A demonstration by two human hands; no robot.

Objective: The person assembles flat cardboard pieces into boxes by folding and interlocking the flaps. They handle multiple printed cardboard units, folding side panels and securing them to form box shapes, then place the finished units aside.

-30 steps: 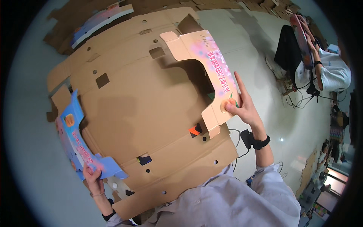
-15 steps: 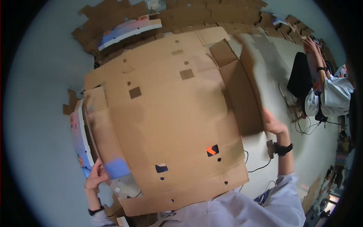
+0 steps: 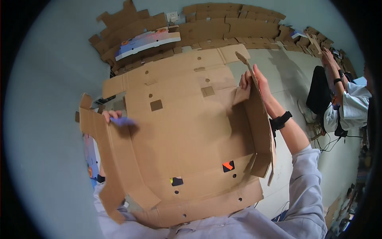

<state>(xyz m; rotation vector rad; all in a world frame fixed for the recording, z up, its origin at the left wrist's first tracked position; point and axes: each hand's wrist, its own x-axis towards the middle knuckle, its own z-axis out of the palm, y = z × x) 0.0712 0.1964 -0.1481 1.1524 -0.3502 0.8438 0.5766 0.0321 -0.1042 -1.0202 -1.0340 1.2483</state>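
Note:
A large brown cardboard box blank [image 3: 183, 131] lies open in front of me, its flat base dotted with round and square cut-outs. My right hand [image 3: 254, 83] grips the far end of the right side wall, which stands folded up, with its fingers curled over a small end flap. On the opposite side, my left hand [image 3: 112, 115] has its fingers hooked over the raised left side panel [image 3: 115, 139]; its palm is hidden behind the cardboard. Beside those fingers a blue-purple flap [image 3: 124, 121] is smeared by motion.
Stacked flat cardboard pieces [image 3: 246, 30] lean along the far wall, with a printed blue-and-pink box panel [image 3: 147, 42] among them. At the right another person [image 3: 350, 99] sits working with their hands. Black cables [image 3: 326, 145] lie on the pale floor [image 3: 288, 75].
My right hand has moved away from me along the right wall to its far end, where a flap is now folded in. My left hand has moved farther along the left panel, which now stands up.

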